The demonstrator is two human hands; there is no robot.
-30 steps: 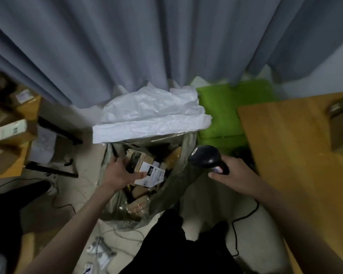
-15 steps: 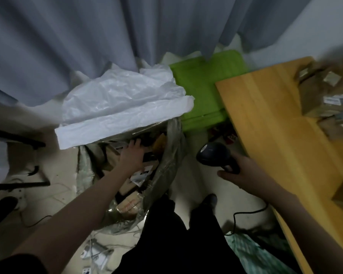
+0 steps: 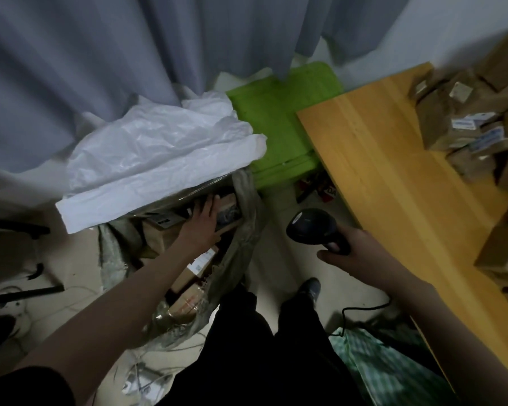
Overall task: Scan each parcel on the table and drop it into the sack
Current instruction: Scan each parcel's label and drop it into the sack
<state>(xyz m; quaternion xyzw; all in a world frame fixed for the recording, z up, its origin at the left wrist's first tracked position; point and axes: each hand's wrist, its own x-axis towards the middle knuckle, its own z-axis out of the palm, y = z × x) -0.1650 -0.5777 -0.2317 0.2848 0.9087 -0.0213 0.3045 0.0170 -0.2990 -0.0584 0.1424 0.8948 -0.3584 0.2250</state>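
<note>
Reaching into sack | L hand fingers spread | R hand fingers gripping scanner | labels unreadable

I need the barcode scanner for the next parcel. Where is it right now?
In the head view, the barcode scanner is right of centre, held in the right hand above the floor, between the sack and the wooden table.
</note>
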